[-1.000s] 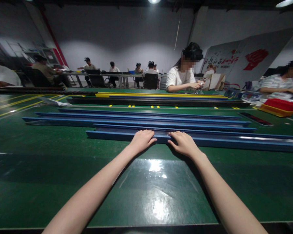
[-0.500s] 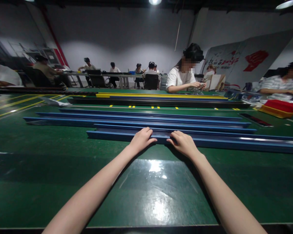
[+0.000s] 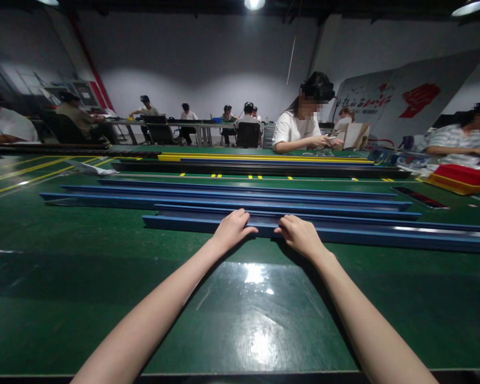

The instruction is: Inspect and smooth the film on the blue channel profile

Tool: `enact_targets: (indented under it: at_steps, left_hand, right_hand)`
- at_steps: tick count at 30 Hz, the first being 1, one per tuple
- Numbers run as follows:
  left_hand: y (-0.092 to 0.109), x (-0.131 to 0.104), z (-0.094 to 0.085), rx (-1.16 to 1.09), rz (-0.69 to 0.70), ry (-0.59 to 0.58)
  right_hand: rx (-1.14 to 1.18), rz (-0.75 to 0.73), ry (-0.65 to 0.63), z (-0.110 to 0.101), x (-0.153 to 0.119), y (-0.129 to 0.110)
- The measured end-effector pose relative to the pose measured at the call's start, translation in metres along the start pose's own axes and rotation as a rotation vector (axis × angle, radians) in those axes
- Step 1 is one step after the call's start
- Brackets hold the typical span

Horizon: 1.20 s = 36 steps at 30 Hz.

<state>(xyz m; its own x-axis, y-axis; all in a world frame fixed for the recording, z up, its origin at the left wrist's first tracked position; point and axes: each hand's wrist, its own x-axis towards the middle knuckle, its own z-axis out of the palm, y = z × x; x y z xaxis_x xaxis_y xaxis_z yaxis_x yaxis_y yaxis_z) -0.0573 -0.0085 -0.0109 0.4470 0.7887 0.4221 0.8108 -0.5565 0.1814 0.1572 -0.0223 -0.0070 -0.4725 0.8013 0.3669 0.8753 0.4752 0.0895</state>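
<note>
Gripped w/ L hand point(image 3: 232, 230) & R hand point(image 3: 302, 234), blue channel point(image 3: 384, 236), green table point(image 3: 104, 298)

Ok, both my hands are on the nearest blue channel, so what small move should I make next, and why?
I'd probably slide your right hand a little farther right along the nearest blue channel. Your left hand sits close beside it, near the channel's left end, while the right end runs out of view, so a wider hold should steady it better.
</note>
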Motion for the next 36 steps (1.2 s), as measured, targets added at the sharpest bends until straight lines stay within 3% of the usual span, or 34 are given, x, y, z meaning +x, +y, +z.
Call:
enact_targets:
  at_steps: [14,23,36]
  left_hand:
    - [0.001,-0.004,0.000,0.096,0.025,-0.003]
    - [-0.002,-0.003,0.002,0.160,0.094,0.020]
    - [-0.003,-0.006,0.010,0.214,0.055,0.020]
  right_hand:
    - [-0.040,0.017,-0.076,-0.008,0.003,-0.001]
    - [-0.063,0.103,-0.097,-0.013,-0.004,0.013]
    - [-0.110,0.129,-0.118,-0.017,-0.008,0.014]
